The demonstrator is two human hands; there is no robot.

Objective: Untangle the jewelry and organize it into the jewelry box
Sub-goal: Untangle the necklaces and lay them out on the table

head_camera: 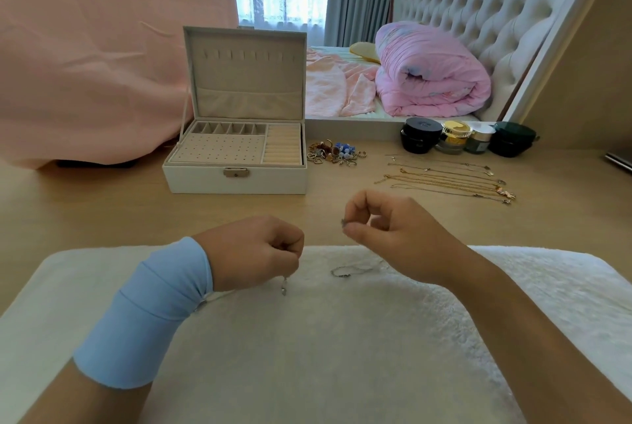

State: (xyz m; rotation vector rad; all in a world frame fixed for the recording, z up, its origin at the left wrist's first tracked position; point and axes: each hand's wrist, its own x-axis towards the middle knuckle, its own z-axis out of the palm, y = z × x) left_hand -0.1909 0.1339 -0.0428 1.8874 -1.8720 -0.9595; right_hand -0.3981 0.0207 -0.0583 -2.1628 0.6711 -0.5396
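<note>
Left hand, grip curled, pinches a dangling silver chain above a white towel. Right hand pinches a small metal piece

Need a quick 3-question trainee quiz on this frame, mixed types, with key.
1. True or false: the jewelry box lid is shut.
2. Where is the pile of rings and charms? A) inside the box B) on the desk, right of the box C) on the towel
3. Fill in: the left hand pinches a thin chain whose clasp hangs over the white ____.
Key: 1 false; 2 B; 3 towel.
</note>
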